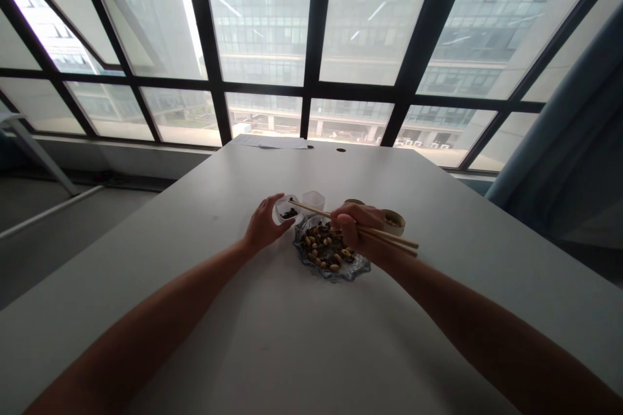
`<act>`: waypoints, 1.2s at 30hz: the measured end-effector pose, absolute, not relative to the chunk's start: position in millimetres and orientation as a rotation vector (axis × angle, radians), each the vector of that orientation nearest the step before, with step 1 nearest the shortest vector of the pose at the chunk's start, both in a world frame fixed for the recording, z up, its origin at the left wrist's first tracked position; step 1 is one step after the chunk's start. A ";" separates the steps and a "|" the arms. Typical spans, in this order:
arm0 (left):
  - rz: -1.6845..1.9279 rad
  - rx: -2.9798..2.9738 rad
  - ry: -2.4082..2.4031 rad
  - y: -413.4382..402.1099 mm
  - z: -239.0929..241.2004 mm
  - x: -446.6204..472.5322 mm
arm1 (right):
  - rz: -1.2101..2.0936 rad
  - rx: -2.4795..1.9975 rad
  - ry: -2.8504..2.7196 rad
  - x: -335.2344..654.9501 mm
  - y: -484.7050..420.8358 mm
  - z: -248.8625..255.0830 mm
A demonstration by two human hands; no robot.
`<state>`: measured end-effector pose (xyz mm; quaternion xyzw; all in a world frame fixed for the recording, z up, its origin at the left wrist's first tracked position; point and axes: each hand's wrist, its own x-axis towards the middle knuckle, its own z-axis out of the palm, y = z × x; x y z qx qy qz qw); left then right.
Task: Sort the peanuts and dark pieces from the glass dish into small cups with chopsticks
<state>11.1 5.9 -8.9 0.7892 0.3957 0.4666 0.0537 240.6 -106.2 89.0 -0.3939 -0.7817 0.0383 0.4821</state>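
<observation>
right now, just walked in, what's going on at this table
A person's right hand holds wooden chopsticks, their tips over a clear container with dark pieces in it. The left hand is curved around that container's side. Nearer the person, a scalloped glass dish holds a mix of pale and dark pieces. A second clear container stands beside the first, and a small bowl sits beyond the right wrist.
</observation>
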 end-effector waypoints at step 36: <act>1.370 2.393 1.215 7.4 -8.8 9.7 | 0.122 -1.123 -2.116 296.5 -114.8 83.1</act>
